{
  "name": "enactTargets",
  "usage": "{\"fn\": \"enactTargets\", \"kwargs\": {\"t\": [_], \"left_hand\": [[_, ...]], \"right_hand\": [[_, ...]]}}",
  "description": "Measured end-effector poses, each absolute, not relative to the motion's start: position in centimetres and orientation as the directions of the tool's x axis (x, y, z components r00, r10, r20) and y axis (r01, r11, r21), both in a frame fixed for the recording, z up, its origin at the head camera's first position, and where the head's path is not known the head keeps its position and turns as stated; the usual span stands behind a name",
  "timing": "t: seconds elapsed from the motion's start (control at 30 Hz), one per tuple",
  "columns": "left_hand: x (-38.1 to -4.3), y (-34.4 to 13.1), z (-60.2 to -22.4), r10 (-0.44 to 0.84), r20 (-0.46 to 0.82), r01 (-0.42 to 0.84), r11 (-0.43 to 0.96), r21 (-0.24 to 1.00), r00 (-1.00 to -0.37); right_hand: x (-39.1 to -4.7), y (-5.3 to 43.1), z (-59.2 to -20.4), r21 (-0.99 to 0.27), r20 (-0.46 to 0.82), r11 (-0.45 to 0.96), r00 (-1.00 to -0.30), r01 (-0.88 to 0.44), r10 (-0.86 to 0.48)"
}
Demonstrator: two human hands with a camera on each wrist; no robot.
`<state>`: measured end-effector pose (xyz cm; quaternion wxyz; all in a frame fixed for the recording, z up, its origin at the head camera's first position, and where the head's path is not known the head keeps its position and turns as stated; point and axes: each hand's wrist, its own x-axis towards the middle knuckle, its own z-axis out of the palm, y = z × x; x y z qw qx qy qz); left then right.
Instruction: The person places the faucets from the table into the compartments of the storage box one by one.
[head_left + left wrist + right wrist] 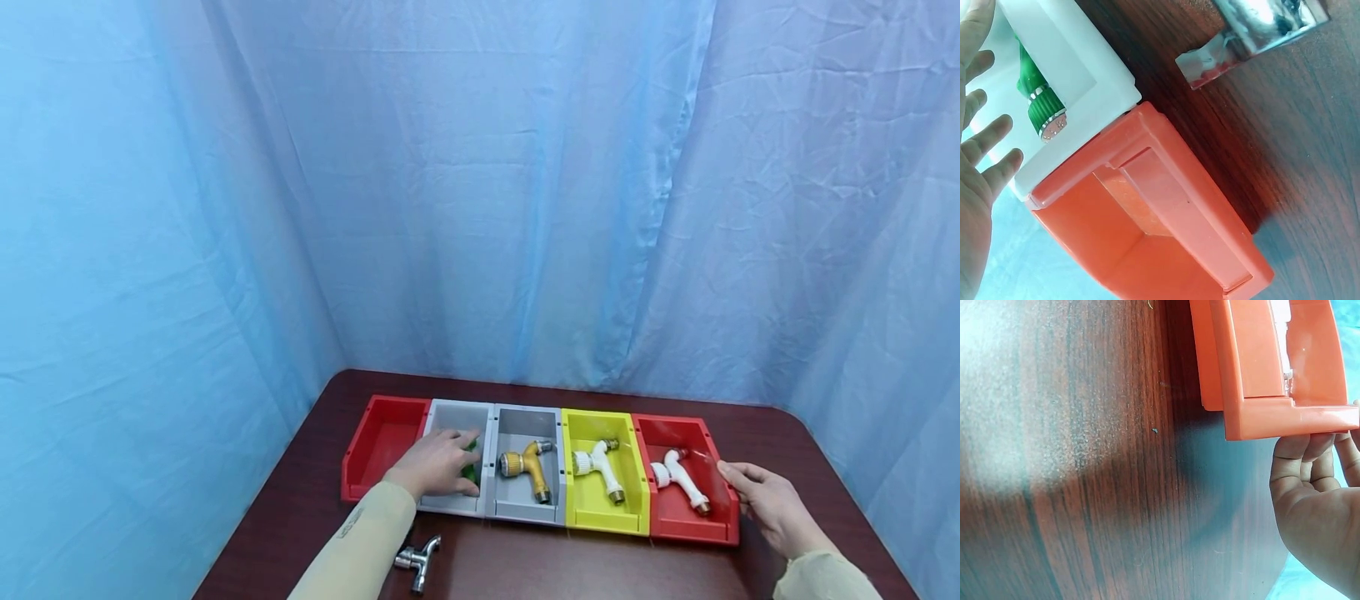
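Observation:
My left hand [438, 465] is over the left grey bin [459, 414], its fingers spread and extended. A green faucet [1041, 100] lies in that bin, partly covered by the hand in the head view. At the far right, my right hand [776, 504] holds the outer side wall of a red bin [701, 531], fingertips at its rim. Inside that bin lies a white faucet [681, 482]. The right wrist view shows the fingers [1288, 459] bent against the wall.
Between them, a yellow faucet [534, 471] lies in another grey bin [517, 510] and a white faucet [600, 468] in a yellow bin [607, 521]. Another red bin [386, 425] stands far left. A chrome faucet [420, 562] lies on the dark table [525, 567] in front. Blue curtains [480, 208] surround it.

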<state>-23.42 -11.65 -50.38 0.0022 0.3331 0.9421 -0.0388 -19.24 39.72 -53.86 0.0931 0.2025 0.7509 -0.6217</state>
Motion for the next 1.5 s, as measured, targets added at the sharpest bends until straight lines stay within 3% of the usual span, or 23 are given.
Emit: {"fn": "enactTargets", "kwargs": {"t": [0.9,1.5], "left_hand": [[-19.2,-13.5,-49.4,0.628,0.076,0.626,0.778,-0.046,-0.774],[-16.4,-15.4,-50.0,0.696,0.138,0.699,0.715,-0.038,-0.705]], "right_hand": [[-18.9,39.6,-53.4,-0.9,-0.394,0.13,-0.903,0.417,0.171],[-18.8,39.4,-53.0,-0.908,-0.391,0.092,-0.907,0.408,0.158]]}}
